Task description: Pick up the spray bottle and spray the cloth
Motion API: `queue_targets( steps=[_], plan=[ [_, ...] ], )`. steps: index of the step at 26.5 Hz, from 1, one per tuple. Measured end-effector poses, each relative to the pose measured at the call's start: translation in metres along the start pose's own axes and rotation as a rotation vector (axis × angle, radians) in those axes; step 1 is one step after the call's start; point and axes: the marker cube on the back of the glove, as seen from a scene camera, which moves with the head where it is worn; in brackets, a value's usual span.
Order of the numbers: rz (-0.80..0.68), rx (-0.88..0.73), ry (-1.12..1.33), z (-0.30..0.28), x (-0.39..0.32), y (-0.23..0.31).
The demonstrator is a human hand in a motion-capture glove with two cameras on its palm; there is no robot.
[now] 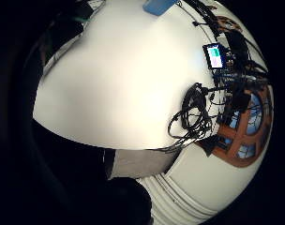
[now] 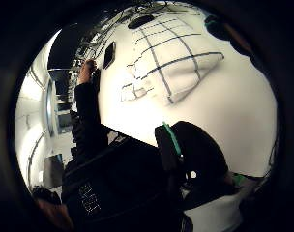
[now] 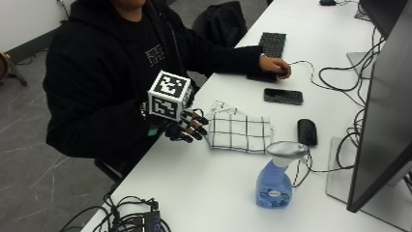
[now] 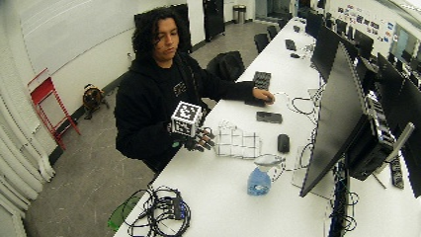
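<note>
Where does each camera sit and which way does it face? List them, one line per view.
Little-finger palm view: looks across the white table at a cable bundle.
Thumb palm view: faces the checked cloth; black sleeve shows.
Outside view: above the table, on gloved right hand, spray bottle.
Wide outside view: higher, whole person.
Both outside views share cloth and bottle.

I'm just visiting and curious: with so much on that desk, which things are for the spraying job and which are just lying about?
For the job:
spray bottle, standing untouched
checked cloth, lying flat on the table
gloved right hand, empty, beside the cloth

Just lying about:
phone
mouse
keyboard
monitor
cable bundle
</note>
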Motion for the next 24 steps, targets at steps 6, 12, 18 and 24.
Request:
queue_targets(
  steps=[6,12,18,24],
  plan=[
    [0.010,-0.010,-0.001,0.000,0.005,0.000],
    [0.030,-0.018,-0.003,0.000,0.013,-0.004],
    [0.085,-0.008,-0.004,-0.009,0.037,-0.015],
    [0.152,0.026,-0.042,-0.030,0.072,-0.036]
  ],
)
